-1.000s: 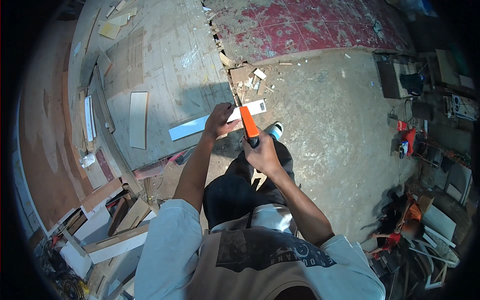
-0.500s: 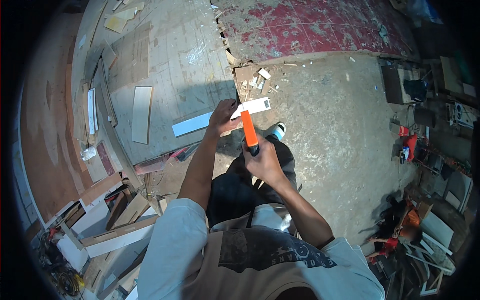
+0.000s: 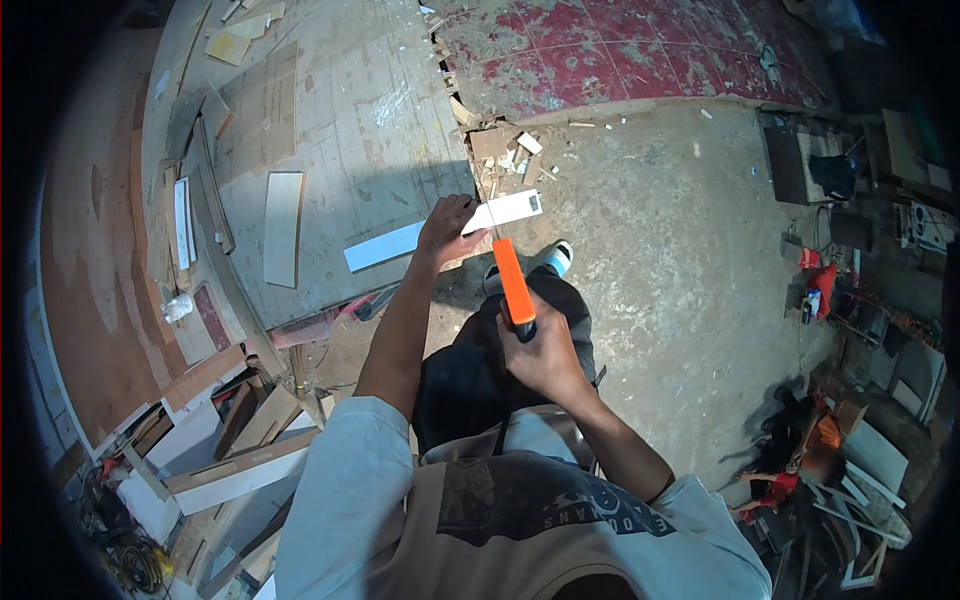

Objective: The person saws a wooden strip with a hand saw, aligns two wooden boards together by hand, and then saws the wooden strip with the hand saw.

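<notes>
My left hand (image 3: 449,229) grips the middle of a long narrow white strip (image 3: 385,246) that runs from lower left to upper right in front of me. My right hand (image 3: 541,350) is closed on the black grip of an orange-handled tool (image 3: 512,282), whose tip points up at the strip next to my left hand. My dark trousers and one shoe (image 3: 556,257) show below the hands.
A grey worn board floor (image 3: 330,120) lies to the left with a pale plank (image 3: 282,228) on it. Red tiled flooring (image 3: 640,50) is at the top. Wood offcuts (image 3: 240,440) pile up at lower left. Tools and clutter (image 3: 850,300) line the right side.
The view has shifted slightly; both hands stay on the strip and the orange tool, which now sits a little higher against the strip.
</notes>
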Motion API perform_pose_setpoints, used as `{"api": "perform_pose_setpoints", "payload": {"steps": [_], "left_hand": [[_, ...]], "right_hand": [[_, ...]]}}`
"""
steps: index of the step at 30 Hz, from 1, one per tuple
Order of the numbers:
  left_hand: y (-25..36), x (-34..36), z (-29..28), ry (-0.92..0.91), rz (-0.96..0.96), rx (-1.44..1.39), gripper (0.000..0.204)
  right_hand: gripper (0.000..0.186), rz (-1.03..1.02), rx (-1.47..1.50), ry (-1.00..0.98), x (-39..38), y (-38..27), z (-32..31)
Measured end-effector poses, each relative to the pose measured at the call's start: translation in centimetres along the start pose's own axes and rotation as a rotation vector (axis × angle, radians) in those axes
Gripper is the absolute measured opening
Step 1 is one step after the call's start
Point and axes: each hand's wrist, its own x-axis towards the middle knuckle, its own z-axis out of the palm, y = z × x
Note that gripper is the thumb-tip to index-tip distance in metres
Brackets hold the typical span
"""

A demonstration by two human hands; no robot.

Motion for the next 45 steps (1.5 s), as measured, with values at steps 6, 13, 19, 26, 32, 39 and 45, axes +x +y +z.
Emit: {"api": "perform_pose_setpoints", "payload": {"steps": [6, 13, 19, 26, 32, 39, 45], "left_hand": [[-0.8, 0.0, -0.1, 0.048, 0.03, -0.034, 0.047], [-0.9, -0.3, 0.3, 0.037, 0.013, -0.023, 0.051], [-0.9, -0.2, 0.4, 0.071, -0.042, -0.109, 0.057], [-1.3, 1.1, -0.1, 0.102, -0.018, -0.15, 0.055], [-1.1, 1.2, -0.2, 0.095, -0.053, -0.086, 0.051], [-1.1, 1.1, -0.1, 0.089, -0.08, -0.084, 0.05], [-1.1, 1.2, 0.1, 0.104, -0.072, -0.077, 0.049]], "right_hand": [[0.013, 0.112, 0.105, -0.039, -2.1, -2.7, -1.1], [0.026, 0.131, 0.042, -0.158, -4.0, -5.4, -3.1], [0.017, 0.13, 0.037, -0.045, -4.4, -3.6, -2.7], [0.013, 0.026, -0.006, 0.056, 1.2, 1.3, -1.7], [0.013, -0.031, 0.031, 0.083, 3.3, 3.6, -0.1], [0.014, 0.039, 0.05, 0.071, 4.2, 2.8, 0.6], [0.015, -0.042, 0.03, 0.106, 4.7, 3.6, 1.1]]}}
